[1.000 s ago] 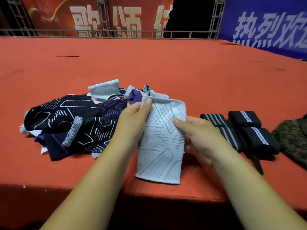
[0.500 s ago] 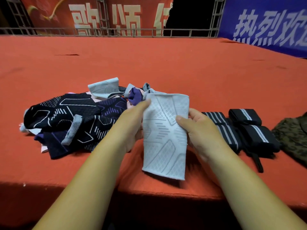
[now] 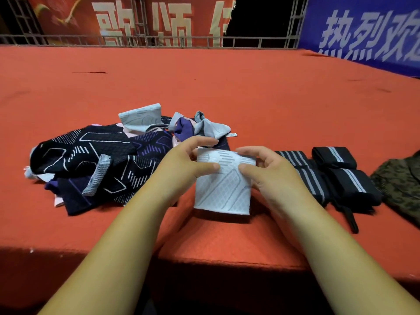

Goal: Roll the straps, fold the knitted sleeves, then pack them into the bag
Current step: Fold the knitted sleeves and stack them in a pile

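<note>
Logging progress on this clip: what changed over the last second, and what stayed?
The pale grey sleeve, held at full length a second ago, now looks folded shorter. The left hand and right hand have shifted their grip: both pinch its upper part, thumbs on the near face. The pile of dark sleeves, rolled straps and camouflage bag lie as before.

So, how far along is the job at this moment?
Done: the black striped straps look rolled, on the right. In hand: the left hand and right hand pinch the pale grey sleeve at its top edge. Left: the sleeve pile is loose, and nothing looks packed; the camouflage fabric, perhaps the bag, lies at the right edge.
</note>
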